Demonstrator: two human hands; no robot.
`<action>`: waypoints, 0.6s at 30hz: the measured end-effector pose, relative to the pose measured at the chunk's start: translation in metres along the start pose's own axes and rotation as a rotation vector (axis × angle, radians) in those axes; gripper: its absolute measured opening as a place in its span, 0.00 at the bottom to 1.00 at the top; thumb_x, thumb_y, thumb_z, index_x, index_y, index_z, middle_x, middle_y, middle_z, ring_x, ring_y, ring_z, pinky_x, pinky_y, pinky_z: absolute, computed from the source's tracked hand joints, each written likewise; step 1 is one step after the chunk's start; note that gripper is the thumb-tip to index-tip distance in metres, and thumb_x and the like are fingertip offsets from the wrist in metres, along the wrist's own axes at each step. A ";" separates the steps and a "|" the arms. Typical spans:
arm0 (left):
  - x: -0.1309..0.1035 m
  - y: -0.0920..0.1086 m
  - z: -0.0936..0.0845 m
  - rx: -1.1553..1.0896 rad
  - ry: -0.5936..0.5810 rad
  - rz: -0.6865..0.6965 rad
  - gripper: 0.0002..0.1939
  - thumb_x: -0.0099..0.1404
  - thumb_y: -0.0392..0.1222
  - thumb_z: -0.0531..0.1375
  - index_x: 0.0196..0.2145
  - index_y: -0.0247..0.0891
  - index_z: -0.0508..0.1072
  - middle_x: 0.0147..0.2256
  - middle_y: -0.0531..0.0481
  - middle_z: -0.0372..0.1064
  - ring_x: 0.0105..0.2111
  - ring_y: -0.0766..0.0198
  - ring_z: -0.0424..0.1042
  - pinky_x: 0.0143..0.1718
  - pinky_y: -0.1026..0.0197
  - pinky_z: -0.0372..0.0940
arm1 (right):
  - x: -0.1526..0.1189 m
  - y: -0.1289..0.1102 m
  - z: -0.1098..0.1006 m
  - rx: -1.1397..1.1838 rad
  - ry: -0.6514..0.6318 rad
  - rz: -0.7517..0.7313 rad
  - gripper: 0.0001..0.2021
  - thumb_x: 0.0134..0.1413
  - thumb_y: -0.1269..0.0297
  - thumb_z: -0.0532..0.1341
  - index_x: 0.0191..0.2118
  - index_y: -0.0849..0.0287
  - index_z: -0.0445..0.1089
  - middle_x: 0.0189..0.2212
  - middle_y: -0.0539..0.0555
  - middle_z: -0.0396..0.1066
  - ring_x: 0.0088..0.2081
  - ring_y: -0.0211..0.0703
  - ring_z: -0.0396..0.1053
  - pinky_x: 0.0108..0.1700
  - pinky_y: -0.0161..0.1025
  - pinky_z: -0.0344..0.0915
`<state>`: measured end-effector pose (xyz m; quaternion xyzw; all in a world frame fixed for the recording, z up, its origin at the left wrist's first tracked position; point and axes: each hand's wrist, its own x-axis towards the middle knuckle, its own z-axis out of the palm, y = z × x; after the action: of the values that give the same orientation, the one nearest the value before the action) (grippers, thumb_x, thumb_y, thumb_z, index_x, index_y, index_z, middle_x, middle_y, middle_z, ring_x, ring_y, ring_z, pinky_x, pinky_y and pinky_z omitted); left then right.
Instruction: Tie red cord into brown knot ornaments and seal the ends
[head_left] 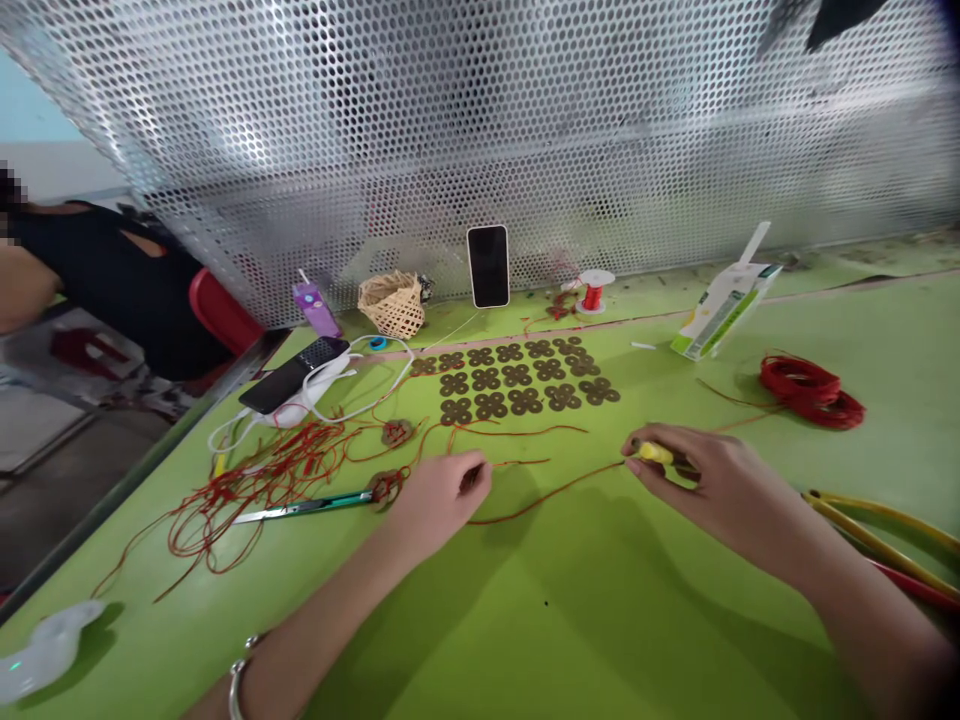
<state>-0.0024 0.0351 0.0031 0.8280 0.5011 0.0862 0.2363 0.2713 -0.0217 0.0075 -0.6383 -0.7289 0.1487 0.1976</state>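
Note:
My left hand (442, 500) is closed, palm side down, with its fingers curled out of sight. A thin red cord (536, 505) comes out from it and runs in a slack curve to my right hand (701, 480). The thumb and fingers of that hand are closed around a small yellow lighter (656, 453), mostly covered. The cord's end meets the right fingertips. Just beyond both hands lie rows of dark coin-shaped clusters (525, 400). Beside the left hand are a round coin knot (386, 486) with red cord and a teal craft knife (322, 505), blade out.
Tangled red cords (255, 480) spread at left, near a black phone (296, 375) with a white cable. A woven basket (394, 305), an upright phone (488, 266) and a red thread spool (592, 292) line the back. At right are a carton (724, 310), a red cord coil (810, 388) and yellow-handled scissors (885, 530).

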 end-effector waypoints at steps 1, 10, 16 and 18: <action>0.000 0.000 0.000 0.002 -0.003 0.000 0.16 0.65 0.43 0.47 0.20 0.38 0.54 0.16 0.58 0.51 0.17 0.71 0.52 0.21 0.65 0.44 | 0.000 0.000 0.000 -0.005 0.001 -0.008 0.08 0.55 0.60 0.54 0.38 0.53 0.67 0.28 0.48 0.70 0.21 0.35 0.61 0.26 0.33 0.57; 0.000 0.000 0.003 0.044 0.001 0.016 0.15 0.64 0.42 0.48 0.20 0.37 0.57 0.16 0.58 0.54 0.16 0.72 0.54 0.21 0.66 0.45 | -0.007 0.047 -0.004 -0.300 0.192 0.087 0.10 0.50 0.55 0.56 0.27 0.55 0.59 0.25 0.52 0.66 0.24 0.43 0.64 0.27 0.38 0.57; -0.001 0.001 0.003 0.065 0.011 0.047 0.14 0.64 0.41 0.48 0.21 0.37 0.61 0.16 0.57 0.56 0.16 0.72 0.54 0.21 0.66 0.46 | -0.024 0.088 0.000 -0.301 0.114 0.121 0.10 0.49 0.55 0.57 0.31 0.55 0.61 0.29 0.58 0.68 0.31 0.52 0.68 0.31 0.43 0.61; -0.002 0.001 0.003 0.076 0.013 0.056 0.14 0.64 0.41 0.48 0.21 0.37 0.62 0.16 0.57 0.57 0.16 0.72 0.55 0.21 0.66 0.46 | -0.026 0.089 0.000 -0.319 0.109 0.127 0.07 0.51 0.57 0.55 0.31 0.55 0.61 0.27 0.57 0.68 0.29 0.51 0.67 0.29 0.42 0.60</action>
<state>-0.0018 0.0322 0.0010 0.8495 0.4823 0.0792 0.1988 0.3518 -0.0348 -0.0367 -0.7135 -0.6896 0.0086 0.1233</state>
